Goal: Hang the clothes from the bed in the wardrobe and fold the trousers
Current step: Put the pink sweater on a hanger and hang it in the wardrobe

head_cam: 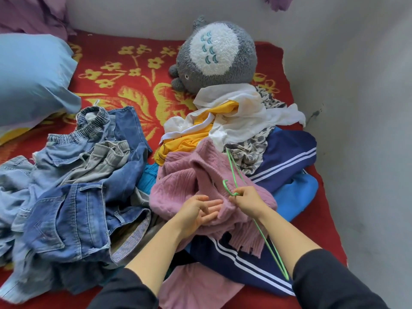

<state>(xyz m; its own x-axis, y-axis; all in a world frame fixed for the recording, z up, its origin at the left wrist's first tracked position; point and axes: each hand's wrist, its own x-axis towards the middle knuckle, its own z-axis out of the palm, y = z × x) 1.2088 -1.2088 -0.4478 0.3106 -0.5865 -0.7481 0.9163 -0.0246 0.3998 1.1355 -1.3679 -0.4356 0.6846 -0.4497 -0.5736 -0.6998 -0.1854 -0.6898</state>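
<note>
Right hand (247, 200) pinching green hanger (267, 244) by its neck, left hand (196, 212) loose-fingered against pink sweater (178, 175)

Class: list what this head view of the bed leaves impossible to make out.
- Wardrobe: outside the head view.
- Jeans pile: cut by the left edge; pairs tangled, uncountable.
- Green hanger: middle hidden by the right hand gripping it.
- Navy striped garment: one piece or two, buried under the pink sweater.

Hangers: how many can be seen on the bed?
1. The green hanger is over the pink sweater, pinched near its hook by the right hand. More may be hidden under the clothes.
</note>
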